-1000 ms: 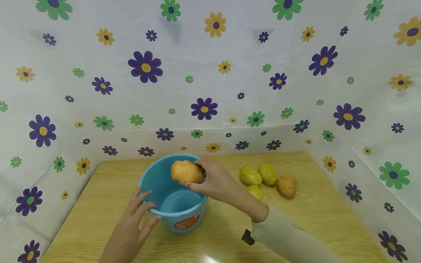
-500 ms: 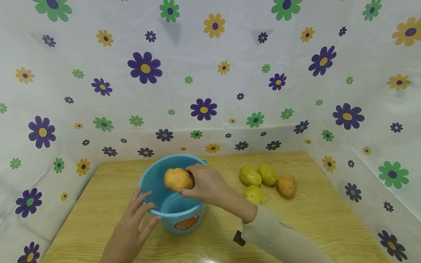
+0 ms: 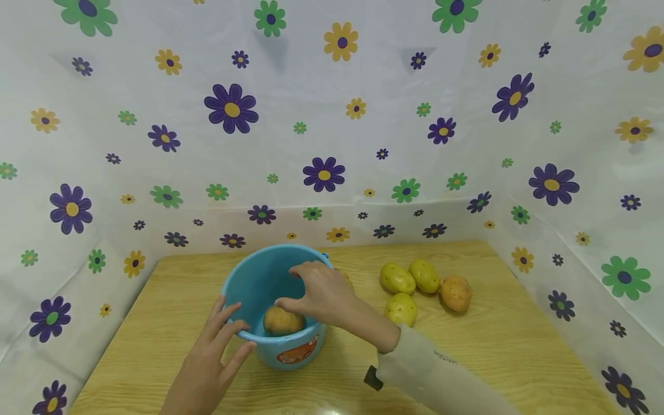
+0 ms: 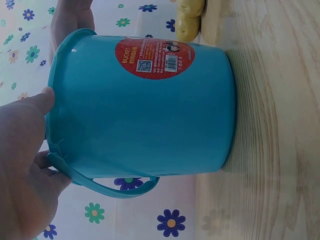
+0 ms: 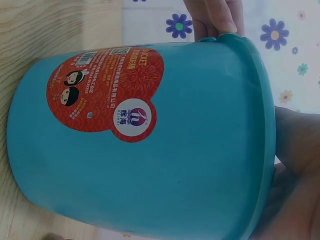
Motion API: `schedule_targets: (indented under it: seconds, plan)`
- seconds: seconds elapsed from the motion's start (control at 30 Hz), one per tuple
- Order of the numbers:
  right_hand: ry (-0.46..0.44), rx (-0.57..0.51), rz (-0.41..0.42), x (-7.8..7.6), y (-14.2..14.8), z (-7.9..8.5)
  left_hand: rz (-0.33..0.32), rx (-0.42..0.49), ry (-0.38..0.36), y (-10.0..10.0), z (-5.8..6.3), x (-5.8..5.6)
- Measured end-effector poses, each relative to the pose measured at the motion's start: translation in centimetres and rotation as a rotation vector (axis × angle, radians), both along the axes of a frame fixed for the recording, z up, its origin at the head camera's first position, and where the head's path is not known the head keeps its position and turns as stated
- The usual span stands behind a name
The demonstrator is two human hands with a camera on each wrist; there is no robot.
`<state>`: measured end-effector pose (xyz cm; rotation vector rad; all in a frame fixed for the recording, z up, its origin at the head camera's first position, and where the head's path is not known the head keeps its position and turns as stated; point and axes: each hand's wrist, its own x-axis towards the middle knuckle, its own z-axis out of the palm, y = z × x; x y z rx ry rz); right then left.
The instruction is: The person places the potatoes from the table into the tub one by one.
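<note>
A blue plastic bucket [image 3: 244,282] with a red label stands on the table, mouth up. My left hand [image 3: 204,360] grips its near left rim, fingers over the edge and thumb outside; in the left wrist view this hand [image 4: 30,150] is beside the bucket's handle [image 4: 115,190]. Inside the bucket lies a tan potato [image 3: 282,323], low down and partly covered by the front rim. Over the right side of the mouth is my right hand [image 3: 324,291], thumb and fingers spread apart with nothing between them. The right wrist view shows this hand [image 5: 295,195] partly behind the rim.
Three yellow-green potatoes [image 3: 402,309] and a brown potato [image 3: 456,294] lie together on the wooden table [image 3: 467,357], right of the bucket. Another yellowish-brown thing shows partly behind my right hand. A flower-patterned white sheet [image 3: 280,144] surrounds the table's back and sides.
My right hand has lowered the tan potato into the bucket and let go of it; its fingers have spread. The left hand has stayed on the rim.
</note>
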<state>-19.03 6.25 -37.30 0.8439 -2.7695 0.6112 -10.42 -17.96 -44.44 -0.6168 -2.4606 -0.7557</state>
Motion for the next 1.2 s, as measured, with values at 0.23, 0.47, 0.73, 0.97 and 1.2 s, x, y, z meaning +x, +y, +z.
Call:
schedule_targets:
  seconds: [0.23,0.47,0.73,0.97,1.2]
  plan:
    - [0.015,-0.061,0.008,0.0,0.5,-0.1,0.009,-0.010,-0.009,0.2,0.1,0.0]
    - [-0.003,-0.142,-0.008,0.0,1.3,0.4,0.017,-0.007,-0.009,0.2,0.0,0.1]
    - [-0.065,-0.251,-0.091,-0.2,3.1,1.5,0.020,-0.009,-0.007,0.2,0.0,0.0]
    - [-0.076,-0.300,-0.139,-0.8,4.9,2.0,0.016,-0.010,-0.006,0.2,0.0,0.0]
    - [-0.067,-0.310,-0.183,-1.3,6.6,2.0,0.014,-0.011,-0.006,0.1,0.0,0.0]
